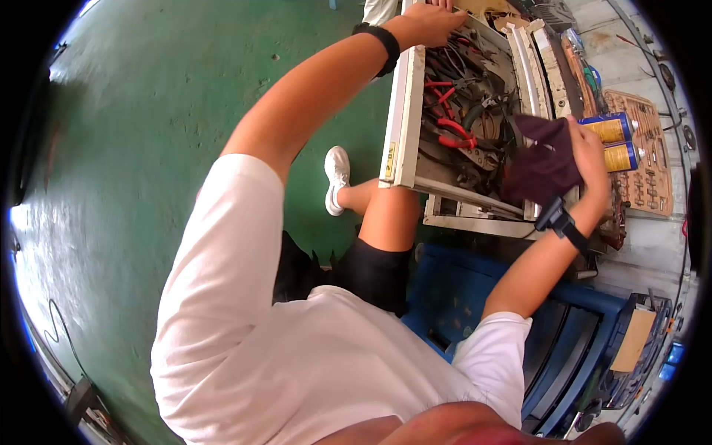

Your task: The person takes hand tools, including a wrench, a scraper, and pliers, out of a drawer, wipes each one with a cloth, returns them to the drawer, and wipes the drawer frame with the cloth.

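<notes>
My left hand (430, 26) is at the far end of an open drawer (403, 126), its fingers closed on the drawer's edge. Pliers with red handles (456, 135) and other metal tools lie jumbled inside the drawer. To the right, my right hand (589, 159) grips a dark maroon cloth item (545, 159), held over the right side of the drawer. Part of this item is blurred. Two blue and yellow spray cans (619, 157) are just beyond my right hand.
A tan board with small metal parts (645, 185) lies at the right. Below the drawer is a blue plastic object (445, 289). Green floor (148, 148) spans the left. At the top edge, light fabric (378, 10) shows, possibly another person's clothing.
</notes>
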{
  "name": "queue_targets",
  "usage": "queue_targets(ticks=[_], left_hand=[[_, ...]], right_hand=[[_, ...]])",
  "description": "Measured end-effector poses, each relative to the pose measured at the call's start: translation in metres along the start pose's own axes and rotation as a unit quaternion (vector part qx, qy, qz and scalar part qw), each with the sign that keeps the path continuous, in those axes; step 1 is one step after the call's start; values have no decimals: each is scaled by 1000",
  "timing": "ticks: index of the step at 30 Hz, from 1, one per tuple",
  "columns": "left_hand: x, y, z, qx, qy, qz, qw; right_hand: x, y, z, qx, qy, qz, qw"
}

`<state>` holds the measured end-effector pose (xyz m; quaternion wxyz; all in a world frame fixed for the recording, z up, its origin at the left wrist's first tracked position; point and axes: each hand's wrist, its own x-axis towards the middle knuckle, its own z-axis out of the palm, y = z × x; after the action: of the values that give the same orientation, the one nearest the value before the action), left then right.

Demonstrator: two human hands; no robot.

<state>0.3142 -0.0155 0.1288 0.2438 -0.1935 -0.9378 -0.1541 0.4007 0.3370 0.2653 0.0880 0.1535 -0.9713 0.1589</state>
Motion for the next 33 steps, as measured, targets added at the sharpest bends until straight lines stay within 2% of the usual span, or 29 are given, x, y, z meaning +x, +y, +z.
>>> queue_targets(ticks=[2,3,4,5,6,8,9,11,14,17,20,22,23,25,29,31,33], left_hand=[[13,-24,27,-49,40,22,998],[17,-26,32,-53,38,26,998],[24,-28,35,-53,-23,31,998],[30,-31,38,-53,-83,32,995],[33,-31,46,-55,-83,33,994],[27,-25,61,8,-72,26,997],[26,-21,66,39,-66,22,997],[28,-17,69,16,-92,-17,995],[28,-20,82,-40,-91,10,995],[24,-12,75,-39,-163,37,985],[28,-8,84,-55,-129,55,989],[31,-6,85,-39,-183,23,982],[31,-6,84,-39,-180,21,983],[33,-13,99,-69,-168,90,979],[40,-5,114,-98,-228,116,962],[28,18,105,-1,-122,129,984],[27,26,94,48,-125,135,982]], right_hand=[[51,11,16,-144,-126,16,981],[63,13,35,-152,-89,-18,984],[75,8,54,-161,-48,-52,984],[97,-2,64,-158,-144,18,977],[115,-6,77,-177,-170,-24,969],[161,11,116,-207,-183,-88,957],[183,19,137,-209,-186,-90,956],[214,31,173,-245,-179,-138,943],[228,25,195,-277,-212,-149,925],[242,26,208,-267,-252,-163,916],[238,19,212,-267,-232,-160,922],[234,13,206,-287,-221,-157,919],[229,11,203,-335,-185,-152,911],[228,10,194,-382,-150,-148,900],[233,15,141,-349,-35,-97,931],[219,-1,101,-312,20,-101,945],[268,57,80,-240,89,-181,950]])
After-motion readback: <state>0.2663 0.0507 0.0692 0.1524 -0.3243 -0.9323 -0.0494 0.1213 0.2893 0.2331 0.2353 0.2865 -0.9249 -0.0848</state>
